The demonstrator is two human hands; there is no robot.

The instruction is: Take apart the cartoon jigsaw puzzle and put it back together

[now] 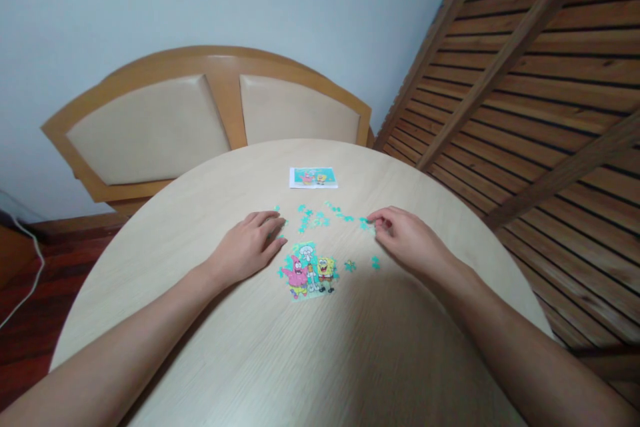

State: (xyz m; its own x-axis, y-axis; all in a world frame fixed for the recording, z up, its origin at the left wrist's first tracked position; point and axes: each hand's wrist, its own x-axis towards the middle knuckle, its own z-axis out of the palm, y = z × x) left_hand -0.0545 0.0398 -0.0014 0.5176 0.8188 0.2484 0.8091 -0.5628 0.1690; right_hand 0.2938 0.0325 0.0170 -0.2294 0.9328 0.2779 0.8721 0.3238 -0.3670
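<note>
A partly joined jigsaw puzzle [309, 270] lies on the round table, showing a pink starfish, a tall pale figure and a yellow sponge on green. My left hand [254, 240] rests palm down at its upper left, fingers apart and holding nothing; a few loose pieces lie by its fingertips. On the other side, my right hand [406, 235] has its fingertips at some loose green pieces [363, 223], fingers bent and thumb apart from the index finger. More loose puzzle pieces [320, 219] are scattered between the hands. Two single pieces, one of them a green piece [375, 263], lie right of the joined part.
Behind the pieces lies a reference picture card [314, 178]. A light wooden table [240, 353] fills the foreground. Past its far edge stands a padded bench back [150, 130] against the wall, and a slatted wooden panel [540, 80] rises on the right.
</note>
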